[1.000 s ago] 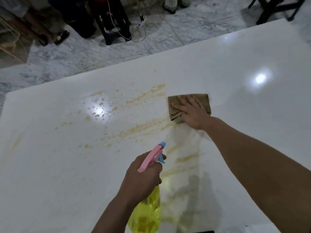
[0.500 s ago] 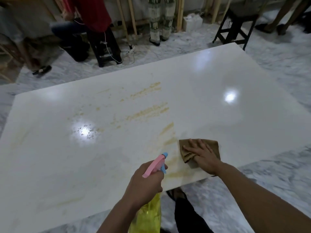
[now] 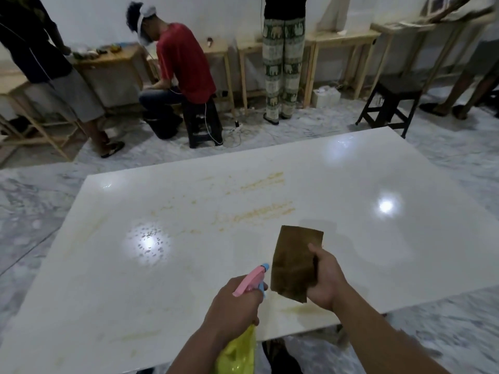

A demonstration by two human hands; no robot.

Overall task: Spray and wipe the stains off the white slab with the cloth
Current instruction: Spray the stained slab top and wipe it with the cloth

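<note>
The white slab [image 3: 364, 247] fills the middle of the head view and carries yellow-brown stains [image 3: 256, 211] in streaks across its centre, plus a smear near the front edge. My right hand [image 3: 325, 279] grips a brown cloth [image 3: 294, 263] and holds it up above the slab's near edge, the cloth hanging unfolded. My left hand [image 3: 232, 303] holds a yellow spray bottle [image 3: 239, 354] with a pink and blue trigger head, its nozzle pointing over the slab just left of the cloth.
Several people stand or sit beyond the slab's far side, one in a red shirt [image 3: 186, 60] on a black stool. Wooden tables [image 3: 343, 39] line the white wall. Another black stool [image 3: 391, 103] stands near the slab's far right corner. Cables lie on the marble floor.
My right hand wiped the cloth back toward the near edge, then lifted it off the slab. The view tilted up, showing more of the room. My left hand kept the bottle.
</note>
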